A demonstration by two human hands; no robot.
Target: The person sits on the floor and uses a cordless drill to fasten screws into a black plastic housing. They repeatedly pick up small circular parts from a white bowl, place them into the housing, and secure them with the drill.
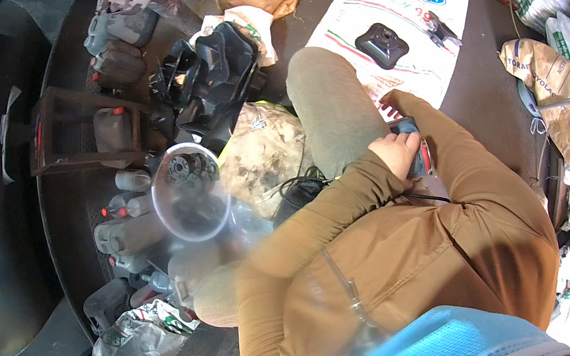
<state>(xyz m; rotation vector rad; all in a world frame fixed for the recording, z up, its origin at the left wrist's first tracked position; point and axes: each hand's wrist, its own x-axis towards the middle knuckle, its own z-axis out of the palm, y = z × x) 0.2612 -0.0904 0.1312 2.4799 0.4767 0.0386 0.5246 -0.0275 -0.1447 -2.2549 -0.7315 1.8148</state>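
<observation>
My left hand (398, 155) is closed around a dark blue and red hand-held tool (415, 147), beside my bent right knee (329, 105). A black cord (426, 197) runs just below it, against my jacket. My right arm reaches forward on the far side of the tool. Its hand (387, 99) is mostly hidden by the sleeve and knee, so its fingers cannot be made out. Ahead, a black squarish moulded part (382, 45) with a raised centre lies on a flattened white sack (349, 15). A smaller black and grey piece (441, 29) lies to its right.
Black moulded parts (223, 62) are heaped left of my knee. Nearer stands a white-rimmed bucket (159, 208) holding round dark parts. Plastic jugs (133, 234) line the left, near a wooden frame (50, 132). Sacks (554, 82) are piled along the right.
</observation>
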